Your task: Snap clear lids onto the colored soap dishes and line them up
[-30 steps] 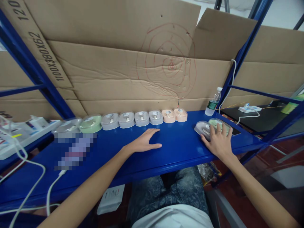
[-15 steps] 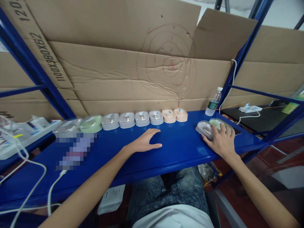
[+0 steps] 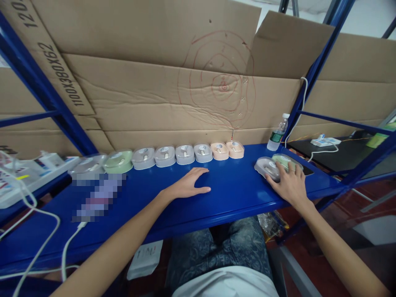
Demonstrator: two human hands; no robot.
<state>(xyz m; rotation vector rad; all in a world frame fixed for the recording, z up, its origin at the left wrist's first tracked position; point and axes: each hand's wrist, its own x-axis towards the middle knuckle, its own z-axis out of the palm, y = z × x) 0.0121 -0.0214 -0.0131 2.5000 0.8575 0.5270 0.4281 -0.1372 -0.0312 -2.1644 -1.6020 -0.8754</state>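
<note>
My left hand (image 3: 189, 183) rests palm down on the blue shelf (image 3: 229, 185), thumb and fingers apart, holding nothing. At the right, my right hand (image 3: 291, 183) lies over a green case with a clear lid (image 3: 281, 158), its fingers spread across the top. The thumb of that hand touches or nearly touches a grey clear-lidded case (image 3: 266, 166) alongside. Much of the green case is hidden under the fingers. Along the back stands a row of similar cases: a green one (image 3: 118, 161), several grey ones (image 3: 165, 156) and two peach ones (image 3: 235, 149).
A water bottle (image 3: 277, 134) stands at the back right. On the left lie a blurred-out device (image 3: 100, 198) with a white cable (image 3: 69, 243) and a white power strip (image 3: 34, 181). Cardboard (image 3: 139, 95) with red rings walls the back; blue posts (image 3: 324, 62) flank it.
My right hand has shifted very slightly, its fingers drawn a little back over the green case. My left hand and the row of cases stay as they were.
</note>
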